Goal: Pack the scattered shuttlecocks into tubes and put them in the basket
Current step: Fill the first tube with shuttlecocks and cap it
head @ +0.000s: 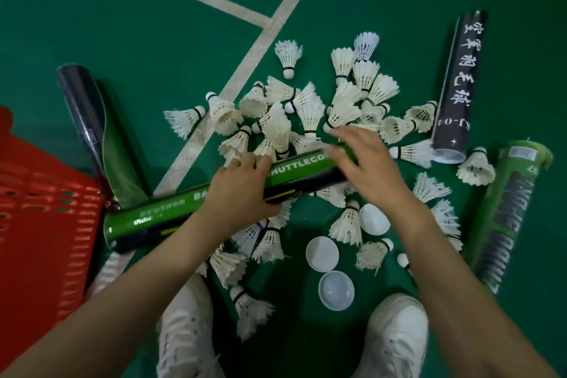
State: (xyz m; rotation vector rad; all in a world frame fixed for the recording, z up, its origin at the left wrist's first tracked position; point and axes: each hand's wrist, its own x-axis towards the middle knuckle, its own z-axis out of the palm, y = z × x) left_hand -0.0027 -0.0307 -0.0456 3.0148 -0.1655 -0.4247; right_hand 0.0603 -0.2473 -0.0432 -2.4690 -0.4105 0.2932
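Shuttlecocks [310,113] lie scattered in a loose heap on the green floor [122,40], most of them in the middle and right of the scene, tipped on their sides with the feathers pointing every way; a few more lie near, between the person's two white shoes [395,334]. Across the near side of the heap a green and black tube [171,215] runs from low left to higher right. The left hand [242,190] grips it about its middle, with the fingers [245,163] curled over the far side. The right hand [365,169] is at the tube's right end, its fingers [337,150] bent over that end, but they are blurred and I cannot tell whether they grip it or only touch it. A red basket [46,209] with slotted walls stands at the left edge, just beside the tube's left end. A black tube [457,92] with white writing lies at the far right, its open end toward the heap and a shuttlecock touching it. Another green tube, the right tube [506,212], lies at the right edge. A dark tube [79,107] lies on the left, beyond the basket. Three white caps [322,253] lie near the shoes, two dome up and one hollow up. White court lines [196,144] cross the floor on the far side and run under the heap's left edge.
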